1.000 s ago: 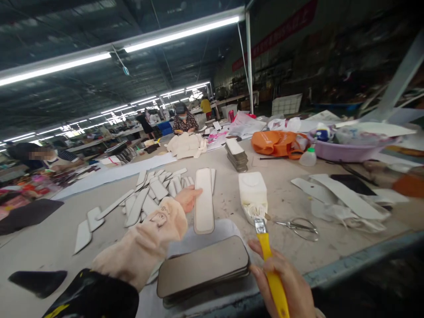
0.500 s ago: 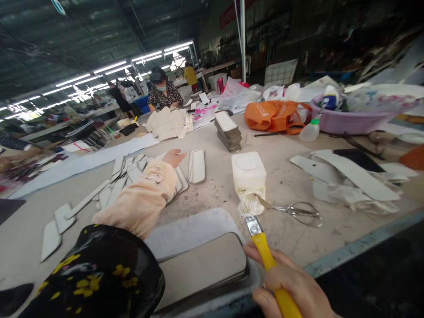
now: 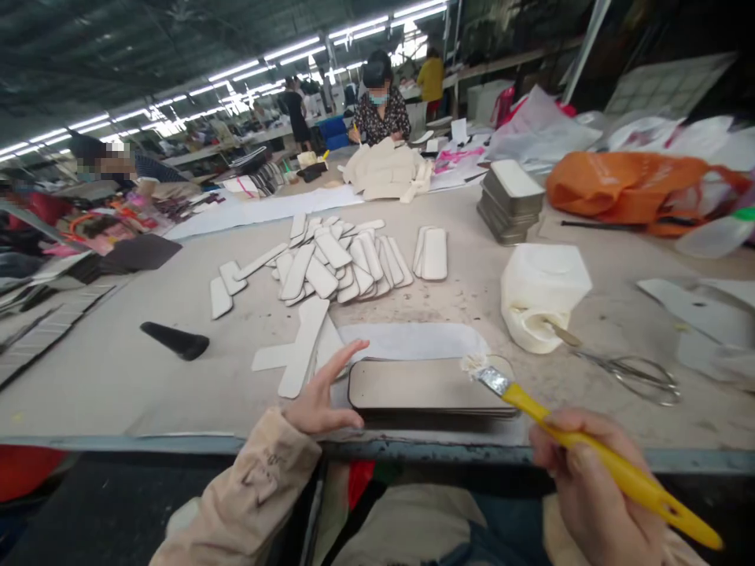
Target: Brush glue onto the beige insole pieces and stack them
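My right hand [image 3: 595,487] is closed round the yellow handle of a paintbrush [image 3: 566,424]. Its bristles touch the right end of a stack of grey oblong pieces [image 3: 425,387] near the table's front edge. My left hand [image 3: 324,393] is open, fingers spread, resting beside the left end of that stack. A white sheet [image 3: 413,342] lies under the stack. Just behind it, a white glue jug [image 3: 543,303] lies on its side.
A heap of white strips [image 3: 336,263] covers the middle of the table [image 3: 118,369]. Scissors [image 3: 634,369] lie at the right, a second grey stack [image 3: 510,200] and an orange bag [image 3: 625,189] behind. A black piece [image 3: 177,342] lies left. Other people work at far tables.
My left hand has let go of a white strip on the far heap and drawn back to the stack's left end. The brush has moved from the jug onto the stack. The view tilted down.
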### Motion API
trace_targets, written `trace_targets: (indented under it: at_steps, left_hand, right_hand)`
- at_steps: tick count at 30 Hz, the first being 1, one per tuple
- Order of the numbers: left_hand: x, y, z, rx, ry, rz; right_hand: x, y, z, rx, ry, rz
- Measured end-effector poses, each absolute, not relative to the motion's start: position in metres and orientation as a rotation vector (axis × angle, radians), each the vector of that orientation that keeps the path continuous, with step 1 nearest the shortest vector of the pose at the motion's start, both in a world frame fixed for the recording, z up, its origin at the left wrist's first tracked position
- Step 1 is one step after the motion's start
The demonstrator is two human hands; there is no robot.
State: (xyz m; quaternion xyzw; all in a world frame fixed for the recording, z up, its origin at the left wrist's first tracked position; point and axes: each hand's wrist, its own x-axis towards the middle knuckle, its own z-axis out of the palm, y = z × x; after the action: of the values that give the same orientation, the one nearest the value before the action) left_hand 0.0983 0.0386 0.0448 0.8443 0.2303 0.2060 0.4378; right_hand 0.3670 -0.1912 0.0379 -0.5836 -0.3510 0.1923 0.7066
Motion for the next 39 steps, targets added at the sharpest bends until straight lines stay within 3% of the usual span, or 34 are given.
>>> trace_targets:
  at_steps: [7, 19, 24, 34, 39]
  left_hand:
    - [0.101, 0.027, 0.019, 2.049, 0.508, 0.701]
    - [0.105, 0.030, 0.004, 2.012, 0.428, 0.869]
    - [0.104, 0.032, 0.001, 2.020, 0.432, 0.852]
    - [0.103, 0.034, -0.005, 2.048, 0.439, 0.845]
    - [0.104, 0.035, -0.004, 2.079, 0.457, 0.857]
  right_hand:
    - [0.323, -0.161, 0.056, -1.245, -0.641, 0.797]
    - [0.286, -0.102, 0.065, -1.346, -0.950, 1.031]
    - [0.297, -0.103, 0.062, -1.529, -0.971, 0.890]
    - [0.392, -0.161, 0.089, -2.046, -0.968, 0.213]
    - [0.343, -0.153, 0.087, -1.744, -0.947, 0.419]
